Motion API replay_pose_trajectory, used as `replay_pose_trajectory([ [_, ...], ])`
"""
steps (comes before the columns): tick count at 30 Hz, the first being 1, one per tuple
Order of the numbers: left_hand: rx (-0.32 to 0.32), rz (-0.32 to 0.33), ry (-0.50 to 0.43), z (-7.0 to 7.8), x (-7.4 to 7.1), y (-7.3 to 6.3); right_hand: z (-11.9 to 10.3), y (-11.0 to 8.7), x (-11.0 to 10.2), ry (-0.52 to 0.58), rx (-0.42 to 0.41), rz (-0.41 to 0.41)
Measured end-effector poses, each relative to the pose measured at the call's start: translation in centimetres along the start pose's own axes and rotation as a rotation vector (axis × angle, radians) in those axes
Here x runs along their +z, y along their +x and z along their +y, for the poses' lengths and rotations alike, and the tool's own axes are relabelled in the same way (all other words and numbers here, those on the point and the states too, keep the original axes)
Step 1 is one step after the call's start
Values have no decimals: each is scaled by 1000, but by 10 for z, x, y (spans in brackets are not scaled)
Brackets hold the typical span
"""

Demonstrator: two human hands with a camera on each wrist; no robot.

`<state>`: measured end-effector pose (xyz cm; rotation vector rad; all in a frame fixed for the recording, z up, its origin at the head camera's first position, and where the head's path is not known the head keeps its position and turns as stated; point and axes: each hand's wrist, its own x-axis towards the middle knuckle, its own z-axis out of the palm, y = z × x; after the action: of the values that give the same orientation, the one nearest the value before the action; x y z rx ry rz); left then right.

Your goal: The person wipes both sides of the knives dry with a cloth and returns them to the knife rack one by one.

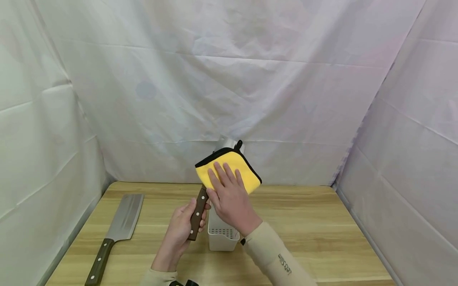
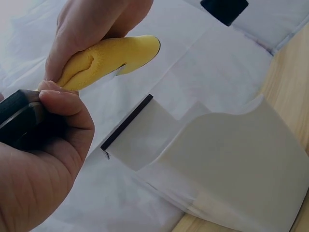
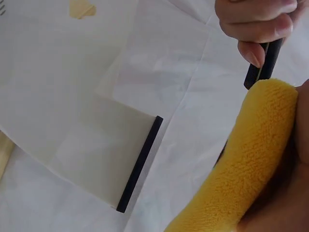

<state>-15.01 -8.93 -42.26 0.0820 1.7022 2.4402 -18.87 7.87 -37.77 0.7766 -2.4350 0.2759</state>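
Note:
In the head view my left hand (image 1: 182,222) grips the dark brown, riveted handle (image 1: 197,213) of a knife, its fingers wrapped round it. A yellow cloth (image 1: 250,178) with black edging lies where the blade would be and hides it. On top of that cloth my right hand (image 1: 230,198) presses, fingers straight and spread. The right wrist view shows the cloth (image 3: 251,150) bulging in a thick fold beside the handle (image 3: 264,65). A shiny grey piece (image 1: 225,142) shows beyond the cloth; I cannot tell what it belongs to.
A cleaver (image 1: 125,216) lies flat on the left of the wooden table (image 1: 304,226), handle towards me. Under my hands stands a white holder (image 1: 222,241) with small holes inside. In the left wrist view a panel with a black edge (image 2: 126,123) rises from it. White sheets enclose the table.

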Motion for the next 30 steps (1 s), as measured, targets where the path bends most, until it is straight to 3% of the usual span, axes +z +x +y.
replay_pose_trajectory([
  [9,-25,-22,5,-1,0,-2,9,17,-3,-5,83,-48],
  [30,-12,-64,25,-2,0,-5,35,43,-8,66,230,-150],
])
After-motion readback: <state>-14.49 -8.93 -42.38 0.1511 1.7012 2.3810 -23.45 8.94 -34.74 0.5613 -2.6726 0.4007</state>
